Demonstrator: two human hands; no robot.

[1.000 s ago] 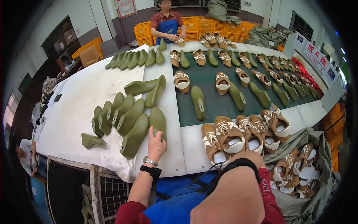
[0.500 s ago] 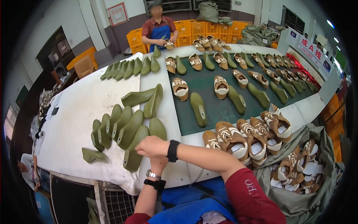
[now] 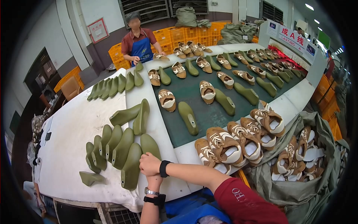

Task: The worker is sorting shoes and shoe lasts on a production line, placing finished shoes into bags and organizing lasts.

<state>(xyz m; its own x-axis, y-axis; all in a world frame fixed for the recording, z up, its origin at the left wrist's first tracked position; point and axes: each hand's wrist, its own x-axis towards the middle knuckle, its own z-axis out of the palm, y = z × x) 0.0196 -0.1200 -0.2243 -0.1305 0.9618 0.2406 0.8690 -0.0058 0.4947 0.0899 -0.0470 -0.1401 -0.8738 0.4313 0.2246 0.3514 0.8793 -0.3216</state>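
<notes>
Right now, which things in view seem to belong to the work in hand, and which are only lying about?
Probably the job:
- green shoe lasts beside the hands
- brown shoes
- green surface

Probably just about:
- brown chair
- orange crates
- small dark object

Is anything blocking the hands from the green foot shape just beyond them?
Nothing visible stands between the right hand and the green foot shape. The right hand covers most of the left hand, so whether that one touches the shape is hidden.

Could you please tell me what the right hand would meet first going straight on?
The right hand points left, so probably the large, smooth olive-green foot-shaped last beside it, though depth is unclear.
</notes>
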